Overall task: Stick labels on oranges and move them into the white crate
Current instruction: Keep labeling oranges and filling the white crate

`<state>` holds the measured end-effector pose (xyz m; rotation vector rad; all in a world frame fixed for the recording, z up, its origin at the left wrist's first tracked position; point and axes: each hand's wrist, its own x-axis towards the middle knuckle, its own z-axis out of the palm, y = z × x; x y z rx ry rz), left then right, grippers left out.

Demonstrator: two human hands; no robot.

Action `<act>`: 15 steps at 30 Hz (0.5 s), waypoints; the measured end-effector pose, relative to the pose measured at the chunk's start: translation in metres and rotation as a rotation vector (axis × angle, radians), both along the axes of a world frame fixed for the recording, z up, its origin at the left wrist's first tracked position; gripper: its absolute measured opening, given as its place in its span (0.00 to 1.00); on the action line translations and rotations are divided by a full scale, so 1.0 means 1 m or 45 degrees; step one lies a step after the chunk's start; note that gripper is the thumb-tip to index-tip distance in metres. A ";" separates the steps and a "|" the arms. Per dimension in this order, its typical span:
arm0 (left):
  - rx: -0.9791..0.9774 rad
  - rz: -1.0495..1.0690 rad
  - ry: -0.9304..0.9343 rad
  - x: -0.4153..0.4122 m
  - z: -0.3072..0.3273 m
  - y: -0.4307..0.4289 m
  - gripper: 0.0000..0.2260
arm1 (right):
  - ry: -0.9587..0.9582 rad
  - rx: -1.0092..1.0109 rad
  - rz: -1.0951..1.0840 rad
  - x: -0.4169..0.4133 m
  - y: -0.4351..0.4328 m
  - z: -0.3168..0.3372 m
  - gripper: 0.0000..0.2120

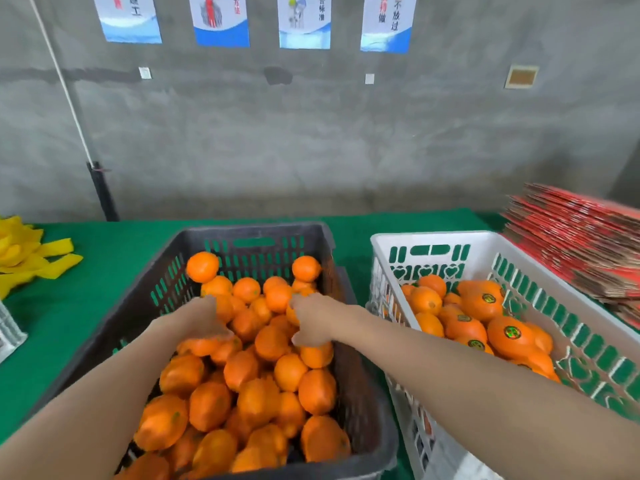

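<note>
Both your forearms reach in from the bottom edge over the dark crate point(346, 358), which is piled with oranges point(242, 375) and sits on green cloth point(104, 271). Your left hand point(199, 318) is palm-down on the pile about mid-crate, fingers curled over an orange; can't tell if it's actually gripping one, it's blurry. Your right hand point(311, 318) is just beside it, fingers bunched down against the fruit, thumb hanging, and again no clear view of whether it's pinching anything. Off to your right, touching or nearly touching the dark crate, the white crate point(485, 239) holds labelled oranges point(481, 303) with round stickers point(488, 298) facing up. Further out: yellow stuff point(31, 254) at far left, a stack of red flat cartons point(581, 237) at far right, then a grey wall with 4 posters point(221, 20).
</note>
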<state>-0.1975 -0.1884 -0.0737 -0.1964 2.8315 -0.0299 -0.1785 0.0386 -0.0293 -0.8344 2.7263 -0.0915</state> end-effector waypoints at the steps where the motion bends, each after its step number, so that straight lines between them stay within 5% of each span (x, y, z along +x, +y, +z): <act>1: 0.056 0.054 -0.023 -0.006 -0.004 -0.003 0.26 | -0.016 0.091 -0.003 -0.009 -0.008 -0.001 0.17; 3: 0.142 0.134 -0.051 -0.017 -0.011 -0.008 0.37 | -0.079 0.263 -0.017 -0.031 -0.022 -0.004 0.18; 7: 0.281 0.301 -0.070 -0.032 -0.025 -0.011 0.47 | -0.287 0.330 -0.185 -0.069 -0.044 -0.024 0.41; 11: 0.339 0.388 -0.040 -0.045 -0.039 -0.018 0.37 | -0.279 0.382 -0.233 -0.077 -0.058 -0.069 0.46; 15: 0.209 0.296 0.043 -0.047 -0.042 -0.013 0.27 | -0.210 0.333 -0.202 -0.080 -0.053 -0.078 0.40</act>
